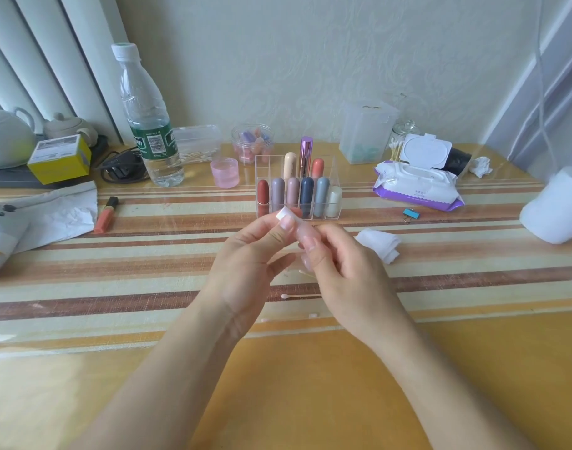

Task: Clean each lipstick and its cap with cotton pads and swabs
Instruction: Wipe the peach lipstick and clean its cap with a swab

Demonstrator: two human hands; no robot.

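**Lipstick piece (293, 228) pinched between both hands, cleaning step in hand**

Nearest me, my left hand (252, 254) and right hand (343, 267) meet above the desk (310, 384). Both pinch the pale, see-through piece, and its white end pokes up past the left fingertips. I cannot tell whether it is a cap or a body, nor whether any cotton lies under the fingers.

Below the hands, loose cotton swabs (300, 296) lie on the striped cloth. A folded cotton pad (380, 245) sits just to the right, and neither hand touches it.

Farther back stands the clear organiser (263, 167), with the other lipsticks (307, 193) upright in its compartments. A wipes pack (417, 186) is to its right and a water bottle (148, 125) to its left.

I judge this to be one piece being handled for wiping, with the rack's lipsticks waiting. The next move calls for freeing one hand to take a swab or the pad while the other steadies the piece, then working the cotton round the open end without smearing
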